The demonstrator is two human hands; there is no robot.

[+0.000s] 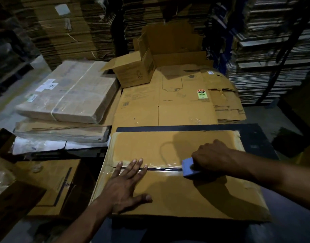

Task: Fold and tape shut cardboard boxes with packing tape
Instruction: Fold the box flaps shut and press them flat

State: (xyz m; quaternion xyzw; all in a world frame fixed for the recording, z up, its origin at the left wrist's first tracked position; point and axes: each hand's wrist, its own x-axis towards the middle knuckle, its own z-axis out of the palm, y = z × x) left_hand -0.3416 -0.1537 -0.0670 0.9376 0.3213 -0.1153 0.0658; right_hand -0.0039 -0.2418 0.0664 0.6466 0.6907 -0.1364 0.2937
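Observation:
A brown cardboard box [177, 195] lies in front of me with its two top flaps folded shut, meeting at a centre seam. Clear packing tape [161, 168] runs along that seam from the left edge towards the right. My left hand [126, 185] presses flat on the near flap, with straight fingertips on the taped seam. My right hand [212, 157] grips a blue tape dispenser [190, 167] that sits on the seam right of the middle.
Flattened printed cartons [168, 102] lie behind the box, with a small open box [135, 69] on them. A wrapped, strapped bundle [68, 93] sits on the left, another carton [50, 183] below it. Tall cardboard stacks [72, 28] and shelving [266, 55] surround the area.

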